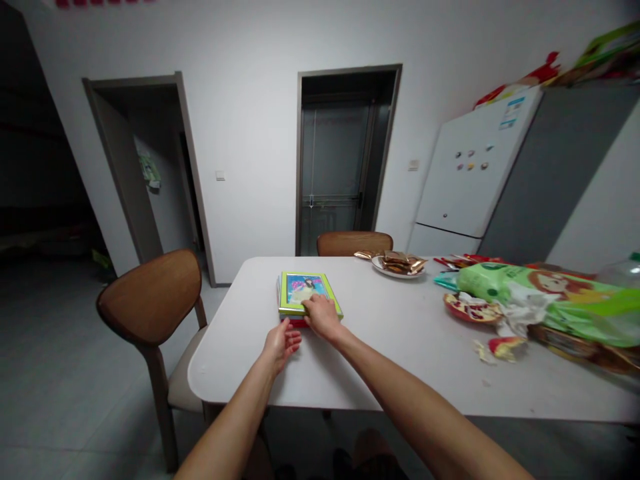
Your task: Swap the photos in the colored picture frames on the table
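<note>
A small stack of books lies on the white table [395, 360]. On top is a book with a lime-green border [283, 293] and a picture of a figure in a pale dress on blue. Red and pale edges show beneath it. My right hand [321, 315] closes on the near edge of this top book, its fingertips partly hidden. Just in front of the stack, my left hand [283, 343] is open with curved fingers apart, palm turned inward, holding nothing. I cannot tell whether its fingertips touch the lower books.
To the right stand a plate of brown packets [400, 263], a cut pomegranate [470, 310], peel [506, 347], crumpled tissue [527, 312] and a green package [575, 293]. Wooden chairs stand at the left [150, 293] and far side [355, 243]. A fridge [465, 167] is behind.
</note>
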Demonstrator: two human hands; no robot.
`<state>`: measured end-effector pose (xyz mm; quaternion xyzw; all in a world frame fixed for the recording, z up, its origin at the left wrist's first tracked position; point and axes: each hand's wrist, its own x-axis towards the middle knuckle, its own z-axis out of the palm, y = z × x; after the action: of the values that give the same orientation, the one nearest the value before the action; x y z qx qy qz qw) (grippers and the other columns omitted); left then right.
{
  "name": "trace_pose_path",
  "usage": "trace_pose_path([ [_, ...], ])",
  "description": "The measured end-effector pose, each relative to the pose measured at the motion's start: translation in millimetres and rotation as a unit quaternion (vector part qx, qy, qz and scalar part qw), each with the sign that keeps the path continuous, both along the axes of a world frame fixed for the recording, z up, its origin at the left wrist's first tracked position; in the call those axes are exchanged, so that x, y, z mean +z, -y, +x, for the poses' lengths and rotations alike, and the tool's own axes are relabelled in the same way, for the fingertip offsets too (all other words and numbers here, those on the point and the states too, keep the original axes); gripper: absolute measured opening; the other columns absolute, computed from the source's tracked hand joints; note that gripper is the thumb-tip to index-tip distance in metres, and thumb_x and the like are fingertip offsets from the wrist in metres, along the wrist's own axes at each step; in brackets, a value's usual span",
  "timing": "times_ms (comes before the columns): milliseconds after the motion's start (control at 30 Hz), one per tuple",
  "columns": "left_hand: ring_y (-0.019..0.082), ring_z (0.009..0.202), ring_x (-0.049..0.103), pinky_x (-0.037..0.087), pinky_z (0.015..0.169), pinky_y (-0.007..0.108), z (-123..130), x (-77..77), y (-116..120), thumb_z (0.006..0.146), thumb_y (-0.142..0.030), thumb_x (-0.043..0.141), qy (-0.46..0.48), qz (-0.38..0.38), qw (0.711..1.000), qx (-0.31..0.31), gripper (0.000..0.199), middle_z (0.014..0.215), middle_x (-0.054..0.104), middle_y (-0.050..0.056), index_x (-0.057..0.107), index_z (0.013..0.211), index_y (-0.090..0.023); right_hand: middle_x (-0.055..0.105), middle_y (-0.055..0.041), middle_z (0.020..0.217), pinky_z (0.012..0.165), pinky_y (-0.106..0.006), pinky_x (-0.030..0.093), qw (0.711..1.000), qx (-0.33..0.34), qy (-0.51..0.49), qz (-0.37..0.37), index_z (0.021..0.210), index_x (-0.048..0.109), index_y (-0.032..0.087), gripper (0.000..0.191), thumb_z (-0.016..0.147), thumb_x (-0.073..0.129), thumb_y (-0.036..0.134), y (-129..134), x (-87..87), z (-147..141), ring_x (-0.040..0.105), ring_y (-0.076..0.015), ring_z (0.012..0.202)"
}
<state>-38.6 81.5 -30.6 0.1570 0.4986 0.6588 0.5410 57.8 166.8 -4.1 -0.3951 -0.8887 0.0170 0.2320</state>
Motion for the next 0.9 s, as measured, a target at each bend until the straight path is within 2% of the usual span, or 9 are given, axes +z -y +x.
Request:
trace_pose_path([
  [133, 0.011, 0.052, 0.056, 0.043, 0.049, 0.02, 10.2, -12.1, -3.1, 0.08, -0.029, 0.049, 0.046, 0.042, 0.998, 0.012, 0.017, 0.062, 0.059, 0.004, 0.053, 0.078, -0.012, 0.054, -0.007, 0.093, 0.074, -0.03, 0.03, 0.999, 0.032, 0.022, 0.021, 0.093, 0.059, 0.021, 0.024, 0.07, 0.052, 0.022, 14.3, -3.8, 9.2, 0.043, -0.0202, 0.09],
  [233, 0.01, 0.064, 0.059, 0.047, 0.061, 0.021, 20.4, -11.0, -5.5, 0.082, -0.025, 0.045, 0.088, 0.097, 0.991, 0.026, 0.014, 0.075, 0.062, 0.004, 0.055, 0.085, -0.015, 0.052, -0.0061, 0.092, 0.072, -0.028, 0.03, 0.997, 0.059, 0.021, 0.038, 0.096, 0.057, 0.021, 0.026, 0.07, 0.053, 0.025, 22.6, -8.4, 18.5, 0.043, -0.0191, 0.088],
  [333, 0.01, 0.072, 0.06, 0.047, 0.067, 0.019, 27.0, -6.9, -8.5, 0.083, -0.019, 0.042, 0.113, 0.116, 0.986, 0.043, 0.013, 0.082, 0.062, 0.003, 0.054, 0.088, -0.017, 0.052, -0.0065, 0.092, 0.073, -0.027, 0.032, 0.996, 0.079, 0.006, 0.039, 0.095, 0.056, 0.019, 0.027, 0.068, 0.055, 0.022, 20.4, -14.5, 22.8, 0.043, -0.0191, 0.088],
  [467, 0.014, 0.065, 0.061, 0.049, 0.061, 0.025, 24.9, -0.2, -13.0, 0.082, -0.025, 0.043, 0.115, 0.073, 0.991, 0.013, 0.018, 0.074, 0.061, 0.008, 0.053, 0.087, -0.011, 0.052, -0.0076, 0.093, 0.076, -0.03, 0.034, 0.995, 0.091, -0.03, 0.039, 0.096, 0.055, 0.017, 0.031, 0.066, 0.054, 0.016, 5.2, -13.0, 18.6, 0.043, -0.0199, 0.09],
  [533, 0.018, 0.062, 0.061, 0.049, 0.057, 0.029, 20.2, 3.6, -15.8, 0.081, -0.032, 0.044, 0.105, 0.04, 0.994, -0.009, 0.027, 0.07, 0.06, 0.012, 0.052, 0.085, -0.007, 0.053, -0.0079, 0.093, 0.079, -0.032, 0.034, 0.993, 0.074, -0.077, 0.046, 0.096, 0.055, 0.016, 0.03, 0.066, 0.052, 0.016, -2.1, -5.2, 17.1, 0.044, -0.0202, 0.09],
  [600, 0.018, 0.063, 0.061, 0.049, 0.058, 0.029, 14.6, 7.6, -18.9, 0.082, -0.035, 0.041, 0.09, 0.025, 0.996, -0.01, 0.031, 0.071, 0.059, 0.013, 0.05, 0.086, -0.006, 0.054, -0.0077, 0.091, 0.08, -0.032, 0.035, 0.988, 0.039, -0.145, 0.049, 0.095, 0.055, 0.016, 0.029, 0.067, 0.05, 0.016, -6.5, 5.7, 20.6, 0.045, -0.0196, 0.088],
  [700, 0.012, 0.063, 0.06, 0.047, 0.062, 0.022, 7.4, 11.9, -22.4, 0.084, -0.032, 0.038, 0.061, 0.031, 0.998, 0.011, 0.024, 0.074, 0.058, 0.008, 0.048, 0.088, -0.011, 0.056, -0.007, 0.083, 0.077, -0.03, 0.037, 0.969, -0.011, -0.245, 0.027, 0.089, 0.056, 0.014, 0.025, 0.067, 0.046, 0.018, -6.4, 21.5, 38.8, 0.048, -0.0183, 0.081],
  [800, 0.009, 0.061, 0.058, 0.045, 0.064, 0.021, 7.2, 11.9, -19.9, 0.083, -0.027, 0.041, 0.023, 0.03, 0.999, 0.004, 0.016, 0.073, 0.057, 0.004, 0.049, 0.084, -0.013, 0.057, -0.0054, 0.08, 0.072, -0.03, 0.039, 0.943, -0.04, -0.33, -0.014, 0.086, 0.056, 0.014, 0.023, 0.067, 0.046, 0.023, 2.6, 29.9, 69.2, 0.05, -0.0173, 0.075],
  [900, 0.012, 0.065, 0.058, 0.044, 0.067, 0.026, 21.2, 8.8, -8.0, 0.078, -0.026, 0.051, -0.03, 0.033, 0.999, -0.026, 0.014, 0.075, 0.058, 0.005, 0.052, 0.083, -0.013, 0.058, -0.004, 0.083, 0.07, -0.03, 0.041, 0.894, -0.067, -0.434, -0.091, 0.091, 0.053, 0.015, 0.028, 0.067, 0.05, 0.03, 21.1, 28.5, 101.3, 0.052, -0.0165, 0.074],
])
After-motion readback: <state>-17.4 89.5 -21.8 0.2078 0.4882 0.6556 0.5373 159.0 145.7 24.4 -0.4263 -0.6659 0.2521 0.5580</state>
